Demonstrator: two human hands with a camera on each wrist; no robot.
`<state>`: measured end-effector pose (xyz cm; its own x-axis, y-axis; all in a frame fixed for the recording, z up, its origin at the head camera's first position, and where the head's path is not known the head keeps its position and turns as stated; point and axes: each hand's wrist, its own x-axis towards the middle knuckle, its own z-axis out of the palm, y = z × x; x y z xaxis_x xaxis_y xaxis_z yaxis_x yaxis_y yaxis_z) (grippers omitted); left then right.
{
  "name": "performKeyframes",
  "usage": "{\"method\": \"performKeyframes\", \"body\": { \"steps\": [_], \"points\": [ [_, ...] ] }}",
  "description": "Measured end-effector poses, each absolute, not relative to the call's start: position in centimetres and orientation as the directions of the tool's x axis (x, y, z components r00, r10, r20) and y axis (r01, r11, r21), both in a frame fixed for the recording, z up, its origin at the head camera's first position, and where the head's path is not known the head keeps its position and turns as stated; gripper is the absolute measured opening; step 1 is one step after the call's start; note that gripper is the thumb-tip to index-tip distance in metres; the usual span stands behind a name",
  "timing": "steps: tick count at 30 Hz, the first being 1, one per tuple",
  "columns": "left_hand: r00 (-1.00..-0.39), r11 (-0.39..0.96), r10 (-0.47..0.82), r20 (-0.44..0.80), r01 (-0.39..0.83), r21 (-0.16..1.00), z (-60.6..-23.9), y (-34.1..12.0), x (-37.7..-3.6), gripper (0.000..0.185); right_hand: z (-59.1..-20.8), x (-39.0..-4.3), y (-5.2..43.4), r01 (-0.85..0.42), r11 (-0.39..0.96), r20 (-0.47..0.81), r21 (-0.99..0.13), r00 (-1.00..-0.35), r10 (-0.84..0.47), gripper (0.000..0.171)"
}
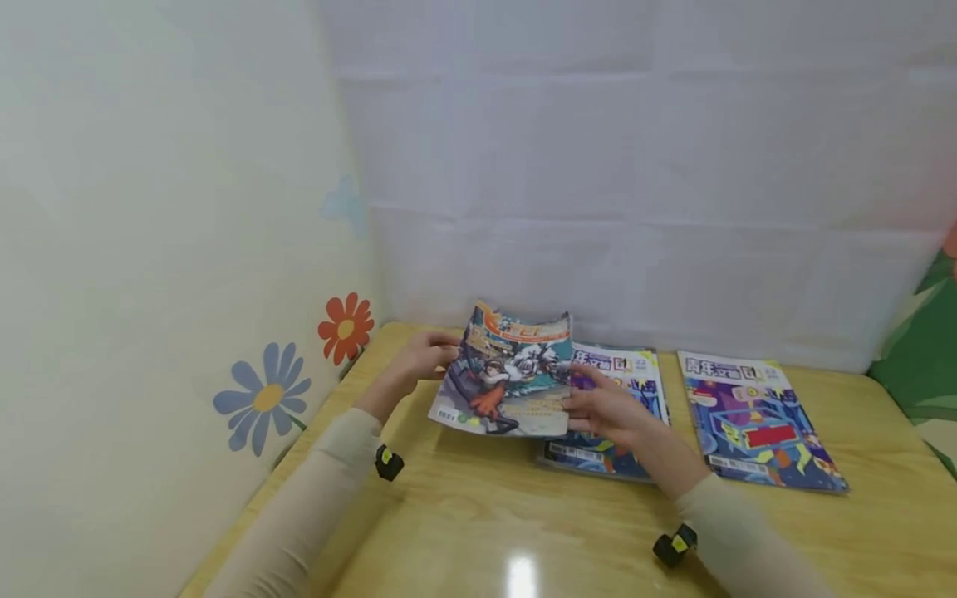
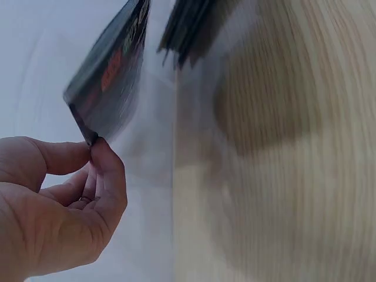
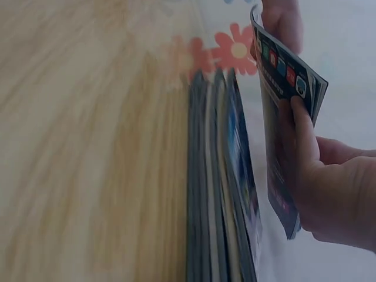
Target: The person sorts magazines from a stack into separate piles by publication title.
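A magazine with a comic-style cover is held up off the table, tilted, between both hands. My left hand grips its left edge; in the left wrist view the thumb and forefinger pinch its dark corner. On the opposite edge my right hand holds it, and the right wrist view shows fingers lying along the back cover with the thumb on the other side. Partly behind the right hand lies a stack of magazines with purple-blue covers, several thick in the right wrist view.
Farther right on the wooden table lies another purple-blue magazine. A white sheet hangs behind the table's back edge. The left wall carries painted flowers and runs close along the table's left side.
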<state>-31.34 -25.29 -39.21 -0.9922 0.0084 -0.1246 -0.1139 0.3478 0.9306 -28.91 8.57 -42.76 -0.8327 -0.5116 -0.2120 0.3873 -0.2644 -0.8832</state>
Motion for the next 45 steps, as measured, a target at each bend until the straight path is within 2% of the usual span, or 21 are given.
{"method": "performKeyframes", "body": {
  "steps": [11, 22, 33, 39, 45],
  "points": [
    [-0.989, 0.473, -0.045, -0.142, -0.146, 0.869, -41.0, -31.2, -31.5, 0.039, -44.3, -28.4, 0.4, 0.410, -0.319, -0.240, -0.855, -0.857, -0.456, 0.087],
    [-0.995, 0.550, -0.065, -0.073, -0.097, 0.829, -42.6, -33.8, -31.8, 0.035, -45.7, -28.6, -3.3, 0.395, -0.294, -0.258, -0.870, -0.875, -0.410, 0.086],
    [-0.988, 0.546, -0.110, -0.110, -0.153, 0.824, -44.9, -34.2, -32.7, 0.035, -46.7, -29.5, -3.1, 0.432, -0.261, -0.311, -0.863, -0.863, -0.398, 0.086],
    [-0.977, 0.597, -0.191, -0.094, -0.192, 0.779, -45.0, -33.7, -32.8, 0.031, -45.8, -29.4, -2.8, 0.462, -0.226, -0.340, -0.858, -0.840, -0.423, 0.090],
    [-0.975, 0.698, -0.221, -0.004, -0.161, 0.697, -44.5, -33.2, -32.4, 0.038, -43.9, -28.4, -1.5, 0.324, -0.039, -0.273, -0.945, -0.851, -0.448, 0.079]
  ]
}}
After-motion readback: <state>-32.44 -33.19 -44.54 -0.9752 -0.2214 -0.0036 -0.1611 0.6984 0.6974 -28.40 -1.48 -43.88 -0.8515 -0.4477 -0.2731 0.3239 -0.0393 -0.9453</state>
